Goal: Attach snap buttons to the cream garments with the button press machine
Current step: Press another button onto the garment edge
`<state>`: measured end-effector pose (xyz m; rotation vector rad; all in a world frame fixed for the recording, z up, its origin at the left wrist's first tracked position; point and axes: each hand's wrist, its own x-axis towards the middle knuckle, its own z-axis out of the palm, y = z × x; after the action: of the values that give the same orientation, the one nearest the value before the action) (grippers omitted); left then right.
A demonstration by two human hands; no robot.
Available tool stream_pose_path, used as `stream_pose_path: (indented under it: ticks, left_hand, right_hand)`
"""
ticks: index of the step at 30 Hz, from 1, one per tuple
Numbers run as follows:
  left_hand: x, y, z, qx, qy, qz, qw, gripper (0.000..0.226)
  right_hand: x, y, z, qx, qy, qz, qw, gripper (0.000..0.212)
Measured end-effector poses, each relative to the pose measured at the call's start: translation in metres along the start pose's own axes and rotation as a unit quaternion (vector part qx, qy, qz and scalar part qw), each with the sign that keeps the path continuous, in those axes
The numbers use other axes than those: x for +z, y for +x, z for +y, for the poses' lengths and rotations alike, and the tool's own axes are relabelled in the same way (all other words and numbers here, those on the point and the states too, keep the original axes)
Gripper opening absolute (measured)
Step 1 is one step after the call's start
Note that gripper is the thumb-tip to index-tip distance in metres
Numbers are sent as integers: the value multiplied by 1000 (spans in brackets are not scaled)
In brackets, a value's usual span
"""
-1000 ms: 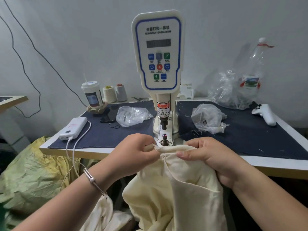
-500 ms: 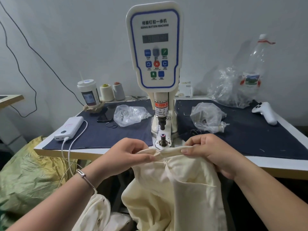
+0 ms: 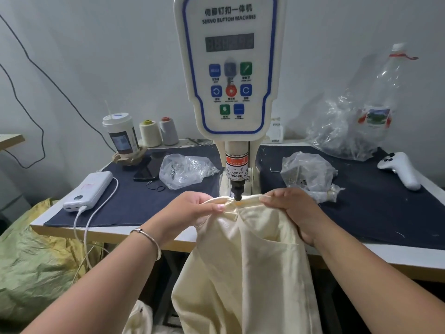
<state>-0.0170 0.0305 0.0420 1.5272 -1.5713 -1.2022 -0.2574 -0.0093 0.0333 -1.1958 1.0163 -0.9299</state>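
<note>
The cream garment (image 3: 248, 268) hangs off the table's front edge, its top band stretched across the base of the white button press machine (image 3: 228, 68). The machine's black punch tip (image 3: 238, 192) stands right over the band, and the lower die is hidden under the cloth. My left hand (image 3: 192, 209) pinches the band just left of the punch. My right hand (image 3: 289, 208) grips the band just right of it, fingers curled over the edge. A second cream piece (image 3: 139, 319) lies low at the bottom.
Clear bags of snap parts (image 3: 185, 169) (image 3: 308, 173) lie on either side of the machine on the dark blue mat (image 3: 134, 201). A white power bank (image 3: 89, 190) with cable, a phone, a cup (image 3: 121, 136), thread cones, a large plastic bottle (image 3: 382, 104) and a white controller (image 3: 402, 172) are also there.
Both hands have carried the garment's band forward over the lower die and under the punch. The die, visible before, is now covered by cloth. The camera has moved closer.
</note>
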Motion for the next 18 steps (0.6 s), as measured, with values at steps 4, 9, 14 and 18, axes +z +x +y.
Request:
stream_pose_path:
  ticks: [4, 9, 14, 18]
  left_hand:
    - [4, 13, -4, 6, -14, 17, 1000, 49]
    - [6, 18, -11, 9, 10, 24, 1000, 49]
    - [2, 18, -12, 7, 39, 21, 999, 52]
    - [4, 20, -11, 10, 41, 20, 999, 51]
  right_hand:
    - [-6, 9, 4, -15, -30, -3, 999, 14]
    - [-10, 10, 15, -32, -118, -2, 992, 19]
    - [-1, 11, 25, -82, -240, 35, 967, 15]
    - [-2, 12, 29, -114, -282, 52, 951, 15]
